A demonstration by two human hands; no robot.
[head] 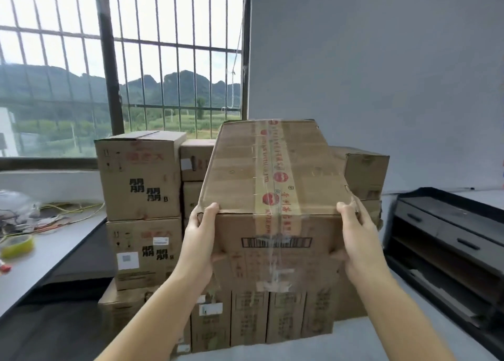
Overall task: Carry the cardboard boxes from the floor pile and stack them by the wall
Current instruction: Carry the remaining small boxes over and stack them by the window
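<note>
Cardboard box (275, 175) with taped top is held up in front of the stack of boxes (141, 180) under the window (122, 60). Left hand (203, 240) and right hand (357, 240) grip its near corners, fingers curled around the edges.

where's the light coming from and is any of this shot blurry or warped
Head view: daylight enters through the barred window, whose sky is blown out white; the held box and both hands, left and right, are slightly soft, as from motion; wide-angle distortion bends the window bars and the black shelf near the edges.
</note>
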